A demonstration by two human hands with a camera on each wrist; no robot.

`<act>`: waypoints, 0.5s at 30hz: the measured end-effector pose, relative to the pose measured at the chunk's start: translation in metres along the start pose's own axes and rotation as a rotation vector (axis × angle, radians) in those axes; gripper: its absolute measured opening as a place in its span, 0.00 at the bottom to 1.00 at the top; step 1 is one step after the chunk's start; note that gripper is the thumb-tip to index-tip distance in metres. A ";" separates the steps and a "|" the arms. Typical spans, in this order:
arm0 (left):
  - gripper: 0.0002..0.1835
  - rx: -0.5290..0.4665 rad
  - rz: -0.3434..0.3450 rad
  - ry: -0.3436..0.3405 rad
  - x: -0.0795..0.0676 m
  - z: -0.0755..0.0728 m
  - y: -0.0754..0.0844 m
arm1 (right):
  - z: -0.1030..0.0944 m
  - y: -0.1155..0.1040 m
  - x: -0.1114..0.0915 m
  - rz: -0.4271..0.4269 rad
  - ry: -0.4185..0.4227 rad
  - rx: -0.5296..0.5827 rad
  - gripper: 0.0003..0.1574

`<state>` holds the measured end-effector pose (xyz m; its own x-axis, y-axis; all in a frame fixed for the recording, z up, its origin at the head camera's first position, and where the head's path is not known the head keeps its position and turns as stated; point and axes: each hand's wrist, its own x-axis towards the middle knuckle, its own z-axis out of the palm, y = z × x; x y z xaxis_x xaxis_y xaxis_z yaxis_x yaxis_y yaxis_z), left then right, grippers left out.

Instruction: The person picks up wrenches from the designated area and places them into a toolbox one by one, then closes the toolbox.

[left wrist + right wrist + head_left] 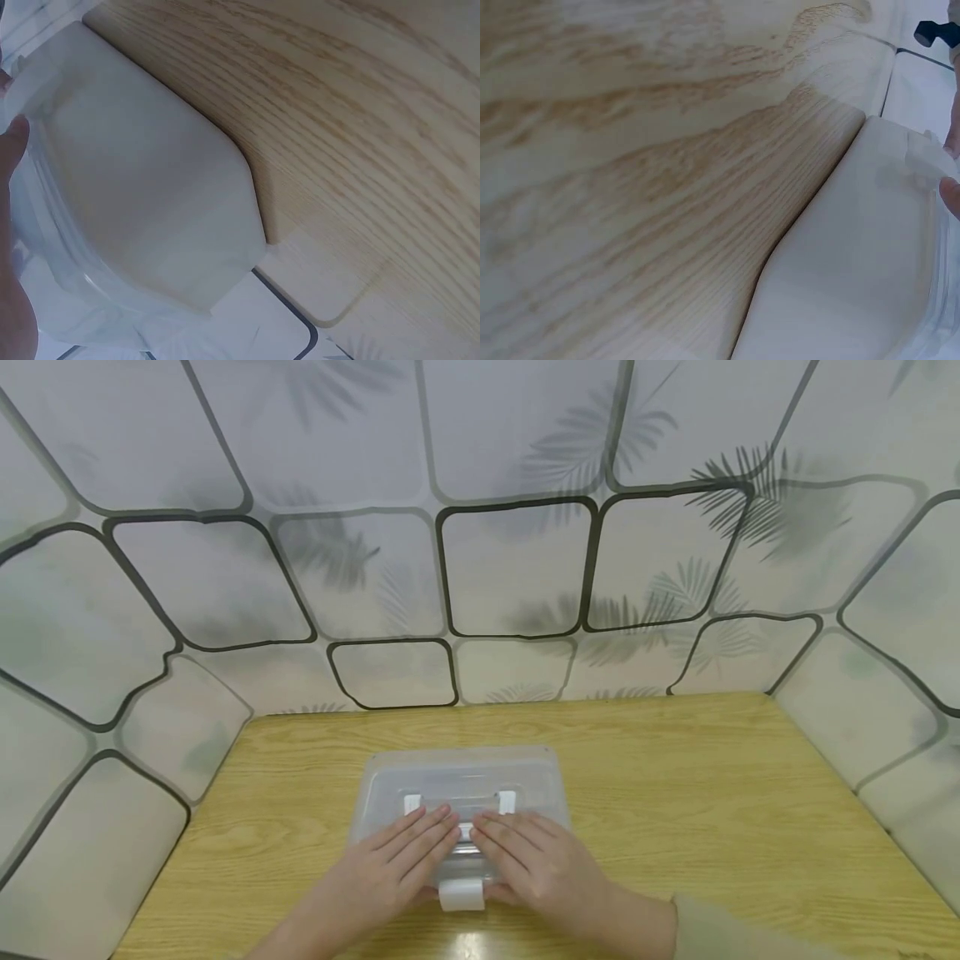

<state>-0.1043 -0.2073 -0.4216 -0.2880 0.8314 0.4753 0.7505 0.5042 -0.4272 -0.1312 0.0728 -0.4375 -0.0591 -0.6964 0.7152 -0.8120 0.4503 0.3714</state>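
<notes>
In the head view, a plastic storage box (pixel 461 762) with a translucent lid sits on the table. Its lid has a carrying handle with white end pieces (pixel 507 802), and a white latch (pixel 461 895) sticks out at the front. My left hand (pixel 393 864) rests on the lid's left half, fingers straight and angled inward. Mirroring it, my right hand (pixel 543 864) lies on the right half with straight fingers. Both thumbs are low at the front, beside the latch. Each wrist view shows a thumb (pixel 16 142) near the rim, above the pale box wall (pixel 847 247). The contents are hidden.
The box stands on a yellow wood-grain table (pixel 675 793). Patterned panels (pixel 517 568) with leaf shapes and dark outlines enclose the table at the back and on both sides. In the right wrist view, a dark object (pixel 939 33) shows at the upper right.
</notes>
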 end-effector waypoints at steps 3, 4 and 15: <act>0.31 0.000 -0.008 0.012 0.000 0.001 0.002 | 0.002 0.000 0.000 -0.006 0.022 -0.022 0.33; 0.31 -0.002 -0.013 0.009 0.000 0.001 0.002 | 0.002 0.000 -0.001 -0.009 0.031 -0.027 0.33; 0.33 -0.073 -0.089 -0.017 0.000 0.002 0.008 | 0.003 -0.002 -0.001 0.007 0.030 -0.021 0.31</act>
<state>-0.0990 -0.2031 -0.4267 -0.3649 0.7883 0.4953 0.7628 0.5582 -0.3264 -0.1308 0.0712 -0.4409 -0.0476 -0.6764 0.7350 -0.7995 0.4669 0.3779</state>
